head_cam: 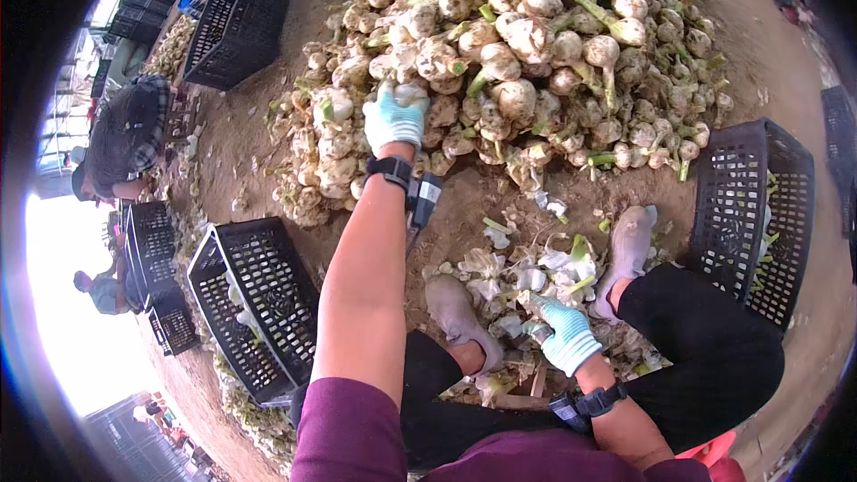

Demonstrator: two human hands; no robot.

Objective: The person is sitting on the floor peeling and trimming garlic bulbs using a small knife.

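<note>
A large heap of garlic bulbs (515,100) with short green stems lies on the dirt ground before me. My left hand (396,114), in a light blue glove with white-striped cuff, reaches to the heap's near left part, its fingers on a garlic bulb (410,94). Whether they grip it is unclear. My right hand (562,331), gloved alike, is low between my knees, closed around a small tool with a dark handle (539,332); its working end is hard to make out. Under and around it lie peeled garlic skins and stem bits (535,274).
A black plastic crate (268,301) with trimmings stands left; another crate (753,221) is at my right. A larger crate (234,20) stands at the upper left. My shoes flank the skins. At far left a person (127,134) bends over, with a second person (104,288) near stacked crates.
</note>
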